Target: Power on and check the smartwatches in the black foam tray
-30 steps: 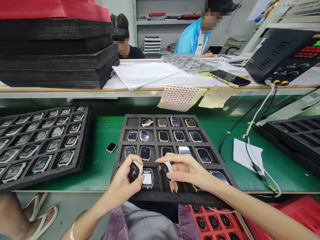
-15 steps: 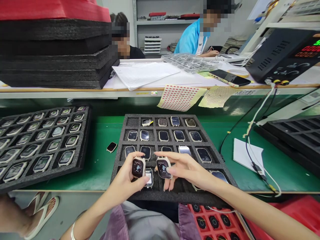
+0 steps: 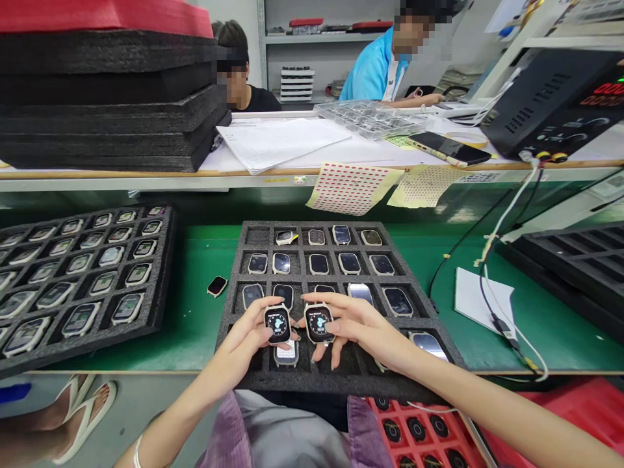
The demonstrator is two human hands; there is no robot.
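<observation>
Grey foam tray (image 3: 341,386) below, phone (image 3: 451,149) beyond; left fingers (image 3: 259,337) curled round one watch (image 3: 277,324), right fingers (image 3: 344,330) round another watch (image 3: 318,323)

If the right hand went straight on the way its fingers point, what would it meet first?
The right hand would probably meet the left hand first, around the watch it holds, across a small gap; depth is hard to judge.
</observation>
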